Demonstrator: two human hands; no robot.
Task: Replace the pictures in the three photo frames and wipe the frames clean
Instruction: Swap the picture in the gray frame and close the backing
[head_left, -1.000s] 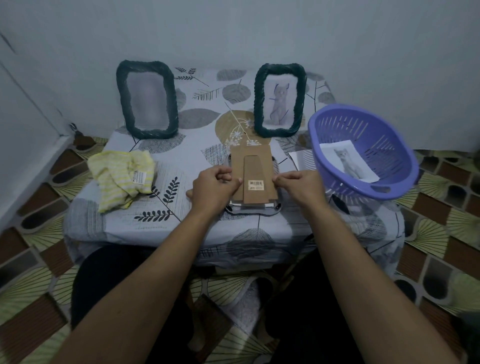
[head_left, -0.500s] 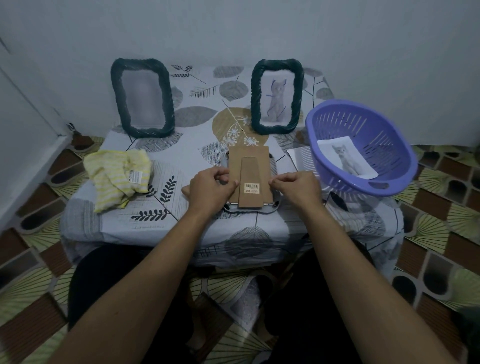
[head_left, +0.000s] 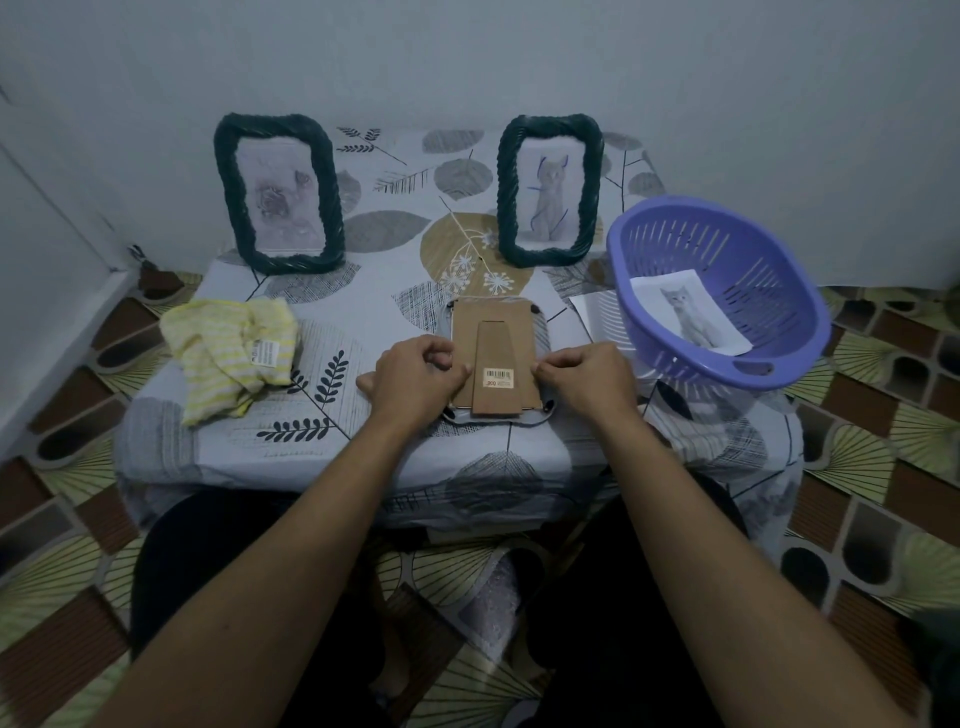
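Observation:
A photo frame (head_left: 496, 322) lies face down on the table, its brown cardboard back and stand upward with a barcode sticker. My left hand (head_left: 415, 376) pinches its left edge and my right hand (head_left: 584, 376) pinches its right edge, fingers curled at the backing. Two dark twisted-rim frames stand at the back: the left frame (head_left: 279, 195) shows a faint picture, the right frame (head_left: 549, 191) a cat drawing. A yellow striped cloth (head_left: 228, 356) lies crumpled at the left.
A purple slotted basket (head_left: 727, 249) at the right holds a cat picture (head_left: 688, 314); a white sheet (head_left: 597, 314) lies partly under it. The low table wears a leaf-print cover (head_left: 395, 218). A wall stands close behind, patterned floor all around.
The view has shifted slightly. Both hands stay at the sides of the face-down frame, with only small finger movements at its edges.

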